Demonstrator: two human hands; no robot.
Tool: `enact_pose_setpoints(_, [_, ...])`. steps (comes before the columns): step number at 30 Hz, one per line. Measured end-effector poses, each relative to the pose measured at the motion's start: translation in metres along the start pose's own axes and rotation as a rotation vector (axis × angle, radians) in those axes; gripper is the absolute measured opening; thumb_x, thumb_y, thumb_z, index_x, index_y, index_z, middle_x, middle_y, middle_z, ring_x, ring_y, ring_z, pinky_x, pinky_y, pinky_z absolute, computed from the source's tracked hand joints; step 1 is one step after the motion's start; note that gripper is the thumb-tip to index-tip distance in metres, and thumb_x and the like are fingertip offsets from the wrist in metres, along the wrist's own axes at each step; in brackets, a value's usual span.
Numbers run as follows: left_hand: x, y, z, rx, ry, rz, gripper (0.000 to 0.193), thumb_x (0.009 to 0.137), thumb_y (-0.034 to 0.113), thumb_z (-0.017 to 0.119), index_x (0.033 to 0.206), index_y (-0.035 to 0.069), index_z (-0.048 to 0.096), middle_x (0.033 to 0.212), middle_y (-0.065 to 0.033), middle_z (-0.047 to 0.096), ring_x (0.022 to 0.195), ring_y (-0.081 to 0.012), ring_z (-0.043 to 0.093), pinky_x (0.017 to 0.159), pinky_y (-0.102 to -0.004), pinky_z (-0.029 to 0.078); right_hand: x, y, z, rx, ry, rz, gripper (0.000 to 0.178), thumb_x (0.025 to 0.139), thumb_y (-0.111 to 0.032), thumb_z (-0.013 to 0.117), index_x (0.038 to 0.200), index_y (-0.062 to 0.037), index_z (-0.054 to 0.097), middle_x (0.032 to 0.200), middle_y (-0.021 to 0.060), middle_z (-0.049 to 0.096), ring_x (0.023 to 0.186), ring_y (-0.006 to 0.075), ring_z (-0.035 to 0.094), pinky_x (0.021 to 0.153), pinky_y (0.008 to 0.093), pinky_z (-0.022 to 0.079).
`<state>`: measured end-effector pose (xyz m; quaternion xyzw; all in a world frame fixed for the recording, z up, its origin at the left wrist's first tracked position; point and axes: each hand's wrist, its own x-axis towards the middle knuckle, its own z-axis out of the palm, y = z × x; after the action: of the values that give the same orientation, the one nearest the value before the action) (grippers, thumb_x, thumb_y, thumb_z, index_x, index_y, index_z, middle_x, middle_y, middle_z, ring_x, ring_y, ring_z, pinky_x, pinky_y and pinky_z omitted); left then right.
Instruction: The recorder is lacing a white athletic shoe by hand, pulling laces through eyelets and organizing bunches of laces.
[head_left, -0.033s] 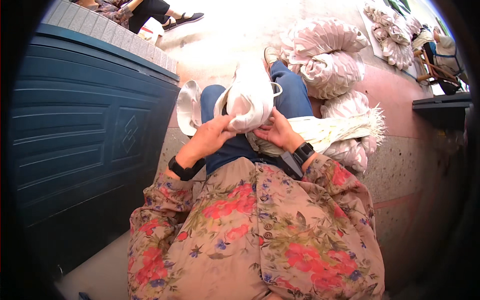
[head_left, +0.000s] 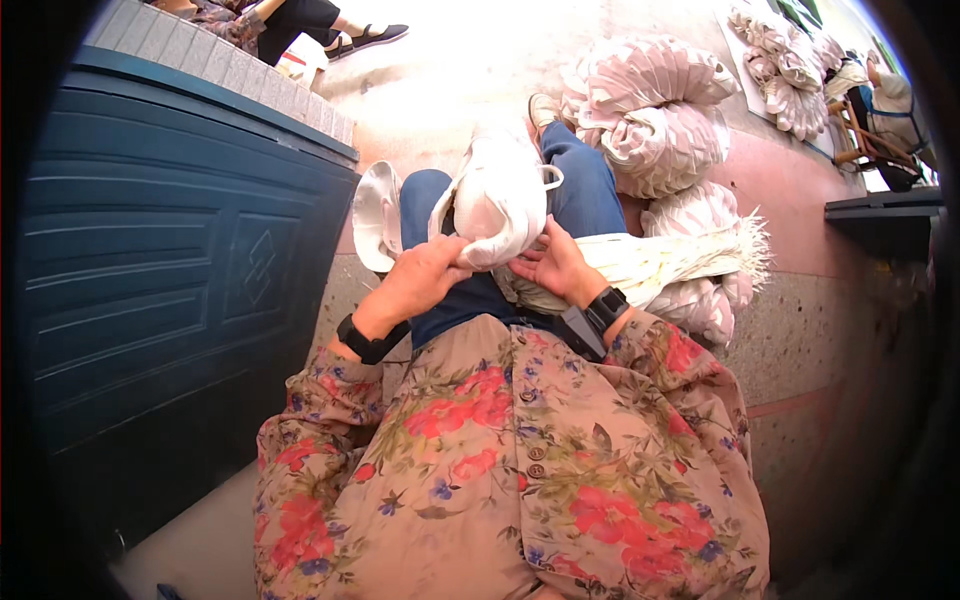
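Note:
A rounded white cloth piece point(head_left: 497, 205) with a thin loop at its right side lies over my lap, between my knees. My left hand point(head_left: 425, 280) pinches its near left edge, fingers closed on the fabric. My right hand point(head_left: 557, 265) is turned partly palm up at the near right edge, with the cloth between thumb and fingers; some fingertips are hidden under it. Beneath my right wrist, a bundle of long cream-white strips point(head_left: 670, 262) with frayed ends stretches across my right thigh. Another curved white cloth piece point(head_left: 376, 215) hangs beside my left knee.
Rolled bundles of pleated pale cloth point(head_left: 655, 120) lie on the floor to my right, with more bundles point(head_left: 795, 85) farther off. A dark blue panelled cabinet point(head_left: 150, 230) stands close on my left. Another person's legs point(head_left: 320, 30) show at the far left.
The near edge of the cloth piece has turned up slightly and now shows as a raised rim by my left fingers. My right hand has hardly moved.

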<state>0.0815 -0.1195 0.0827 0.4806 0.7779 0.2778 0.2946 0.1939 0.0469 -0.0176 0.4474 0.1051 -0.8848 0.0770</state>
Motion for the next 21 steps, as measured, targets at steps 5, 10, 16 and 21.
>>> enact_pose_setpoints(5, [0.008,-0.014,0.029,0.456,0.018,0.076,0.035,0.07,0.008,0.061,0.103,0.008,0.049,0.085,-0.0109,0.052,0.076,-0.0309,0.053,0.064,-0.0388,0.042,-0.01,0.007,0.008,-0.047,-0.048,-0.193,0.046,0.089,-0.042,0.036,0.115,-0.0042,0.042,0.111,0.0134,0.047,0.101,0.0242,0.046,0.086,0.0381,0.038])
enact_pose_setpoints(10, [0.014,-0.023,0.045,0.544,0.079,0.006,0.041,0.072,0.012,0.061,0.109,0.008,0.044,0.088,-0.0098,0.051,0.073,-0.0297,0.053,0.058,-0.0402,0.044,-0.032,-0.01,0.02,-0.734,-0.004,-0.562,0.038,0.085,-0.029,0.048,0.108,0.0014,0.048,0.109,0.0147,0.051,0.099,0.0233,0.05,0.086,0.0337,0.038])
enact_pose_setpoints(16, [0.021,-0.022,0.063,0.608,0.17,0.0,0.042,0.072,0.016,0.062,0.108,0.006,0.043,0.087,-0.0109,0.049,0.071,-0.0308,0.053,0.057,-0.04,0.044,-0.016,-0.026,0.037,-1.762,0.381,-1.097,0.032,0.075,-0.021,0.059,0.098,0.0002,0.053,0.089,0.0195,0.058,0.084,0.034,0.056,0.072,0.0395,0.045])
enact_pose_setpoints(21, [0.023,-0.031,0.042,0.102,0.61,-0.061,0.038,0.073,0.019,0.061,0.102,-0.001,0.045,0.089,-0.0172,0.052,0.08,-0.0357,0.054,0.066,-0.0393,0.045,-0.005,-0.022,0.029,-1.65,0.367,-1.233,0.027,0.073,-0.019,0.06,0.092,-0.0008,0.055,0.085,0.0183,0.058,0.08,0.0343,0.056,0.07,0.0409,0.044])
